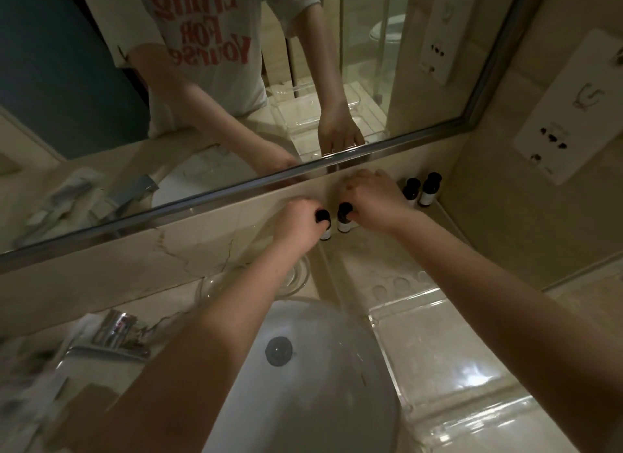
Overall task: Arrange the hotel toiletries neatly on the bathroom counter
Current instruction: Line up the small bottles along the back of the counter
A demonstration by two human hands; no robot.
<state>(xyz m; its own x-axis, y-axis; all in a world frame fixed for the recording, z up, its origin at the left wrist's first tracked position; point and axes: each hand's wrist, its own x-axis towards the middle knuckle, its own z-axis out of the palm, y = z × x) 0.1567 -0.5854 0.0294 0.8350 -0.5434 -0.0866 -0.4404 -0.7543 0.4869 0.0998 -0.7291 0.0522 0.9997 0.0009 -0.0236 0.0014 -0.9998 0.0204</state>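
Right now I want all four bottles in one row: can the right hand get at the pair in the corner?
Probably yes: the right hand sits just beside the corner pair, nothing between, though it holds a bottle.

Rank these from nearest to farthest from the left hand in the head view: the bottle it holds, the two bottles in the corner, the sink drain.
1. Bottle in the left hand, by the back wall.
2. Sink drain, below, in the basin.
3. Corner bottles, far right.

Four small bottles, black caps, pale labels, all upright along the counter's [421, 334] back edge. Pair one [344, 218] and [325, 225]: side by side, mid-edge, hand-held. Pair two [411, 191] and [428, 189]: touching, in the back right corner.
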